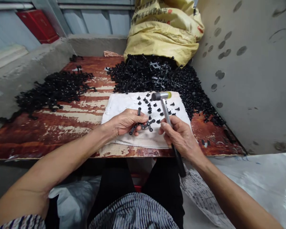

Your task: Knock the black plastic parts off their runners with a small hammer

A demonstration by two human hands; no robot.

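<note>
Black moulded runner (143, 125), branched and studded, is pinched in the left hand (126, 122), narrow around it, just above the near part of the cloth at about 12 o'clock from my viewpoint. Its arms stick out past the fingers on both sides, and I can't tell exactly where the fingertips bear on it. The right hand (178, 135) is closed firmly around the shaft of a mallet (165, 111), holding it tilted with the steel head and yellow face (160, 95) up over the far part of the cloth and the black grip (178, 162) hanging down towards my lap.

Loose black studs (149, 109) lie scattered under both hands on a folded white cloth (119, 105). Beyond, at 12 o'clock, a large heap of black moulded pieces (143, 73) is banked against a yellow woven sack (164, 35), and a 2nd heap (54, 89) spreads at 10 o'clock. All of it sits on a scarred red-brown bench (47, 136), with a stained concrete wall (240, 95) at 3 o'clock.

I read the step in hand as holding the runner ready beside the raised mallet. From this pose, I judge the next move calls for the runner to be steadied against the cloth, with the fingers kept clear of the mallet head.
</note>
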